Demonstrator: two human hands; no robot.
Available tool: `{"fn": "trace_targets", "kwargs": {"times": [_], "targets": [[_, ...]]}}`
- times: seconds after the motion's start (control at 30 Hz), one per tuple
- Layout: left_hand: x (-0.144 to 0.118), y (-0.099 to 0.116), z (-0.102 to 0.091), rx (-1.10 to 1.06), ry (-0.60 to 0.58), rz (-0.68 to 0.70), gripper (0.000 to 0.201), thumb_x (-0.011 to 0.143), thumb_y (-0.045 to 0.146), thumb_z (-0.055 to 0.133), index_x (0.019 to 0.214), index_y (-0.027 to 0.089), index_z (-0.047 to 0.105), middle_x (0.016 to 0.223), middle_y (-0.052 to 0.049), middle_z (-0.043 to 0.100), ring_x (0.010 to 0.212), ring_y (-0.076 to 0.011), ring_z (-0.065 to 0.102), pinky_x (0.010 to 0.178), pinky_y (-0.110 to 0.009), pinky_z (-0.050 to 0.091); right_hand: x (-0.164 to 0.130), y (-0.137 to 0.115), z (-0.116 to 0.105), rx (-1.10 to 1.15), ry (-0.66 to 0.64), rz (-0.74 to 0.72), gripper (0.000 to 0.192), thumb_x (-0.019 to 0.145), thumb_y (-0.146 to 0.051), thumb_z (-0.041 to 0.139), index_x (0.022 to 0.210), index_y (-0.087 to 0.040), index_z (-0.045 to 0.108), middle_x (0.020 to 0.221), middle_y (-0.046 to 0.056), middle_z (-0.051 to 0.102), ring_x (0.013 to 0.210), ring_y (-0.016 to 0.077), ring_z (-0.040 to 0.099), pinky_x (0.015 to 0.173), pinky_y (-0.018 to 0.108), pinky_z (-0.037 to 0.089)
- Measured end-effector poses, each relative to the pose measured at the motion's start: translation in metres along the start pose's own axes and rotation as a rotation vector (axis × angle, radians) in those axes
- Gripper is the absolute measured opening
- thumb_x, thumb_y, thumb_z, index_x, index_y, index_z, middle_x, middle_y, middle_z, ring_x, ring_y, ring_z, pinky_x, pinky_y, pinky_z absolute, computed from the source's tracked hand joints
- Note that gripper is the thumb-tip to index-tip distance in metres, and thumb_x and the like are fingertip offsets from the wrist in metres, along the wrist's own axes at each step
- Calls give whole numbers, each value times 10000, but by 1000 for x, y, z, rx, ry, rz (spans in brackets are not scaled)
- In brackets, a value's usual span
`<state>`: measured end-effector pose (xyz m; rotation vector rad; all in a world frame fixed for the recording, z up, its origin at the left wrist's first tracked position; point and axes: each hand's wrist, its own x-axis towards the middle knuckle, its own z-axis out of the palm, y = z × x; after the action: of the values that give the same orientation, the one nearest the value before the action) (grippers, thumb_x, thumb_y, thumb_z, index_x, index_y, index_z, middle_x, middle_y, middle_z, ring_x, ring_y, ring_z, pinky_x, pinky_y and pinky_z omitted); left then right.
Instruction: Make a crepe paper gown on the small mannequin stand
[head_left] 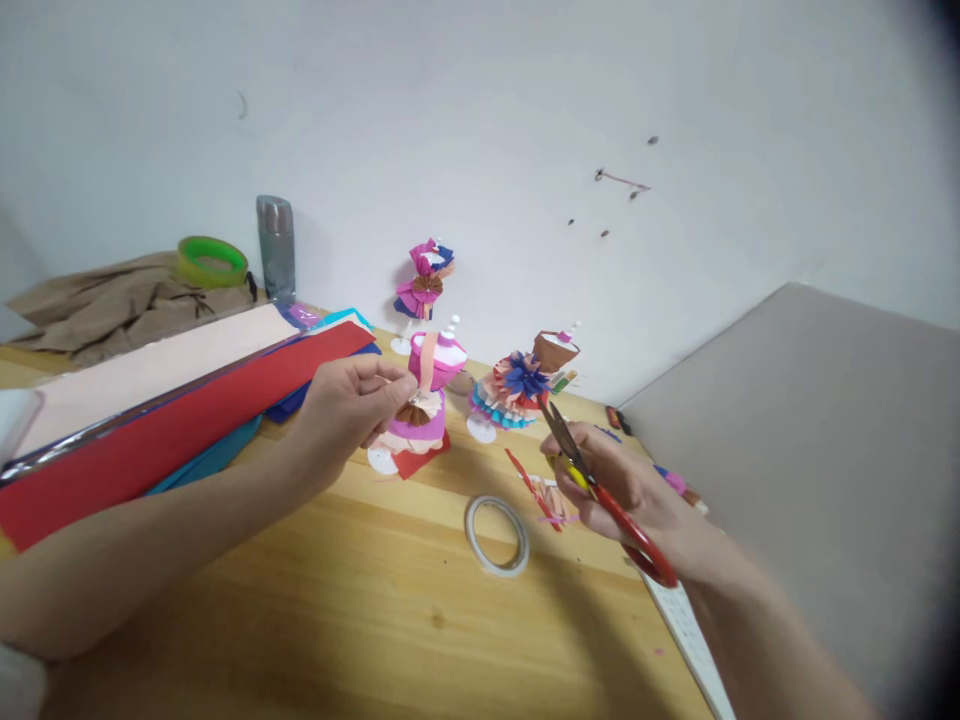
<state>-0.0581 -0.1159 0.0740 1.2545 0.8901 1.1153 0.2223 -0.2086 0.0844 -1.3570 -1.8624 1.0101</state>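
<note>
My left hand (346, 405) pinches a small brown pleated paper fan (412, 411) against the waist of a pink paper-dress doll (427, 400) standing on the wooden table (337, 600). My right hand (637, 500) holds red-and-yellow scissors (592, 485), blades closed and pointing up-left toward a second doll with a blue and red ruffled skirt (517, 385). A third doll in magenta and blue (422, 285) stands further back by the wall.
A roll of white tape (496, 535) lies between my hands. Red, cream and blue paper sheets (172, 420) are stacked at left, with brown cloth (112, 300), a green tape ring (211, 262) and a grey flask (276, 248) behind. Paper scraps (544, 495) lie near the scissors. A grey surface (825, 450) lies at right.
</note>
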Motion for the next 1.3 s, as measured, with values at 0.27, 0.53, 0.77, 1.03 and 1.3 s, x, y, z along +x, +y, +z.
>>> {"fn": "trace_targets", "kwargs": {"times": [0.27,0.53,0.77,1.03,1.3], "targets": [[15,6,-3,60,-46,-67,110,746,230,639,681,149,605,331,88,397,302,-29,272,348,-164,198,35,-34,-14,64,-293,142,510,822,-629,580,1054,-177,613,731,32,585,611,158,564,526,256,450],[14,-1,-3,17,-114,-121,148,791,271,627,714,152,584,399,74,457,313,-26,330,330,-139,199,49,-43,-7,126,-410,190,544,844,-555,618,1202,-148,584,855,87,679,668,163,658,556,246,499],[14,-4,-4,-46,-135,-124,155,799,276,626,715,167,556,413,73,472,312,-32,345,318,-134,218,56,-42,-3,84,-400,214,508,823,-518,661,1186,-183,542,799,43,645,578,121,602,454,205,433],[16,-5,-6,-100,-170,-129,154,828,295,610,755,170,558,418,72,480,311,-30,344,322,-136,217,70,-48,-1,93,-419,255,364,822,-500,668,1007,-198,585,671,-22,567,436,76,508,389,193,387],[14,-5,-6,-104,-195,-123,185,800,325,641,730,180,549,407,74,478,299,-30,344,322,-146,200,70,-51,-6,80,-472,218,398,775,-550,698,910,-191,594,679,-10,570,501,102,517,458,231,449]]}}
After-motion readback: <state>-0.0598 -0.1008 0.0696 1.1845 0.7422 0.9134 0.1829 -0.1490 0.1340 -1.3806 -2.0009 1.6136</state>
